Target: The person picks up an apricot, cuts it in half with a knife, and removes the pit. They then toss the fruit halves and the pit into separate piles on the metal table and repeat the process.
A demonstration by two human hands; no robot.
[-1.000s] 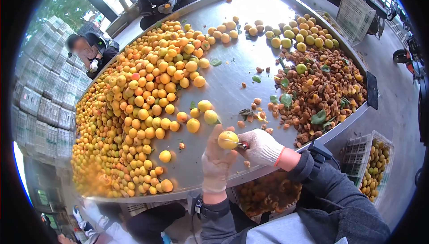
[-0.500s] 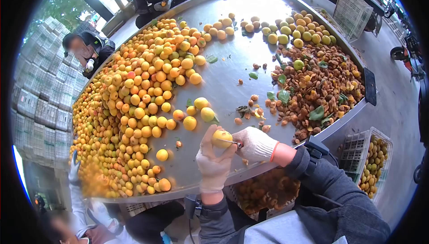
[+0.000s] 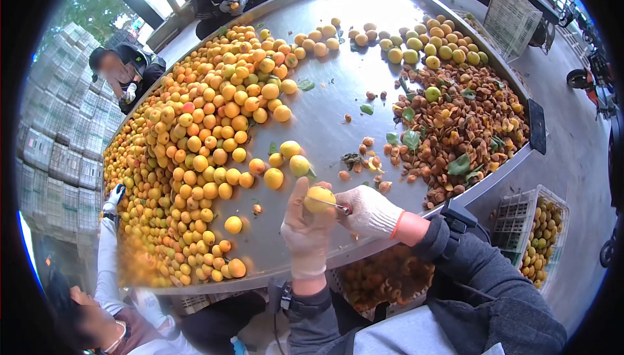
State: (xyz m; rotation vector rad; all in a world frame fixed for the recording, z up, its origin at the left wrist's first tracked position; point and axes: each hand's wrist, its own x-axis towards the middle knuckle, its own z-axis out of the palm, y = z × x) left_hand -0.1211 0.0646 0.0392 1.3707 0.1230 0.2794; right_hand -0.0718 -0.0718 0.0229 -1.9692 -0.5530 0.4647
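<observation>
In my gloved left hand [image 3: 305, 235] is a yellow apricot [image 3: 320, 200], gripped between thumb and fingers above the near part of the metal table [image 3: 279, 225]. My gloved right hand [image 3: 369, 212] is closed around a small knife [image 3: 335, 204]. Its thin blade lies against the apricot's skin, pointing left. Just beyond the hands sit a few loose apricots [image 3: 273, 177]. A large heap of orange and yellow apricots [image 3: 227, 108] spreads over the table's left side. To the right lies a pile of brown pits and scraps [image 3: 461, 127] with green leaves.
Greenish apricots [image 3: 442, 43] are grouped at the far right. Below the table's edge is a container of brown scraps [image 3: 387, 280]. A crate of apricots [image 3: 520, 225] stands on the floor at right. Co-workers sit along the left and far sides; one person's gloved hand [image 3: 116, 194] reaches into the heap.
My left hand's fingers have shifted around the apricot, and the knife blade now lies across more of its face. The co-worker at lower left has leaned in and reached farther up the heap.
</observation>
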